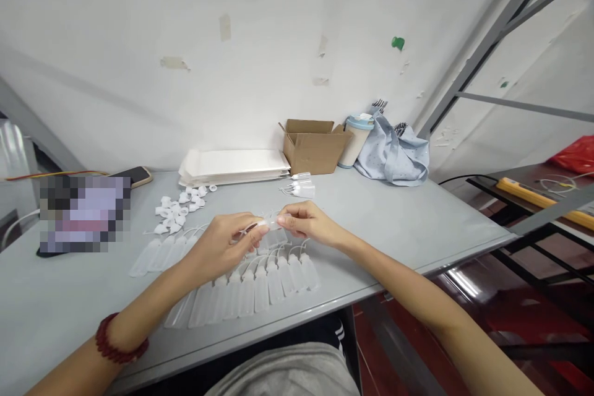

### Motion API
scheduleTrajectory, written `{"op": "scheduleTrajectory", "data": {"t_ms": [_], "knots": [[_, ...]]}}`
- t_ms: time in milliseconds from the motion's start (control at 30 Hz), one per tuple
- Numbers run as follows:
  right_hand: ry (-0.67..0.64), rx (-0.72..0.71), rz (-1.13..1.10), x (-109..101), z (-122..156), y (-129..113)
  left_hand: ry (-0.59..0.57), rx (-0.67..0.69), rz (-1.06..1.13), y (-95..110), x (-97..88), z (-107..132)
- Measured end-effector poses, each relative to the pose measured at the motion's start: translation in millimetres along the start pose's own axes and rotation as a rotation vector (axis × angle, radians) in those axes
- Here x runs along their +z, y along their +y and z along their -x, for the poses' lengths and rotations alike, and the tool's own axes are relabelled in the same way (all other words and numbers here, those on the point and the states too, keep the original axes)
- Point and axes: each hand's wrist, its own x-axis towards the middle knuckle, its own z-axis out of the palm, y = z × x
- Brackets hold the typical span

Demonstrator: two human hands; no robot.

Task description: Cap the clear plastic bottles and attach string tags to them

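Observation:
My left hand (pixel 232 242) and my right hand (pixel 310 224) meet above the table, both closed on one small translucent plastic bottle (pixel 273 221). The left fingers pinch its white neck end, while the right thumb and fingers grip the other end. Part of the bottle is hidden by the fingers. Beneath the hands lies a row of similar bottles (pixel 261 291) with thin curved tubes at their tops. More bottles (pixel 162 253) lie to the left, partly behind my left arm. A loose pile of white caps (pixel 171 216) sits beyond them.
At the back stand a stack of white sheets or envelopes (pixel 236 164), an open cardboard box (pixel 315 151), a lidded cup (pixel 355 142) and a light blue cloth bag (pixel 394 154). Several bottles (pixel 302 188) lie before the box. A phone (pixel 137 176) is at left. The grey table (pixel 408 223) ends at right.

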Motion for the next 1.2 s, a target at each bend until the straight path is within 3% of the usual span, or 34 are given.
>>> {"op": "scheduleTrajectory", "data": {"t_ms": [100, 233, 367, 500, 567, 667, 767, 933, 1000, 1200], "knots": [[0.061, -0.097, 0.254, 1.0, 1.2, 1.1, -0.035, -0.035, -0.001, -0.3, 0.1, -0.9], [0.035, -0.109, 0.36, 0.2, 0.1, 4.1, 0.028, 0.16, -0.193, -10.1, 6.7, 3.5], [-0.014, 0.001, 0.155, -1.3, -1.2, 4.8, 0.126, 0.337, -0.421, -13.1, 11.7, 8.1], [-0.083, 0.094, -0.077, -1.7, -4.3, 5.1, 0.132, 0.365, -0.528, -12.1, 12.5, 6.8], [-0.065, 0.088, -0.032, -3.7, -6.6, 5.8, 0.116, 0.324, -0.466, -15.8, 10.0, 4.1], [0.103, -0.003, 0.263, -13.0, -10.1, 8.1, 0.107, 0.192, -0.385, -30.5, -0.6, -0.3], [0.236, -0.037, 0.59, -28.3, -12.7, 11.8, 0.176, 0.039, -0.531, -54.6, -20.6, -1.2], [0.201, 0.115, 1.142, -45.0, -14.6, 17.7, 0.126, -0.184, -0.879, -98.0, -57.2, 9.5], [0.192, 0.177, 1.319, -45.5, -15.4, 19.3, 0.073, -0.209, -0.935, -110.3, -65.1, 14.9], [0.23, 0.229, 1.473, -42.9, -19.8, 22.7, 0.027, -0.261, -0.827, -116.7, -64.7, 15.3]]}}
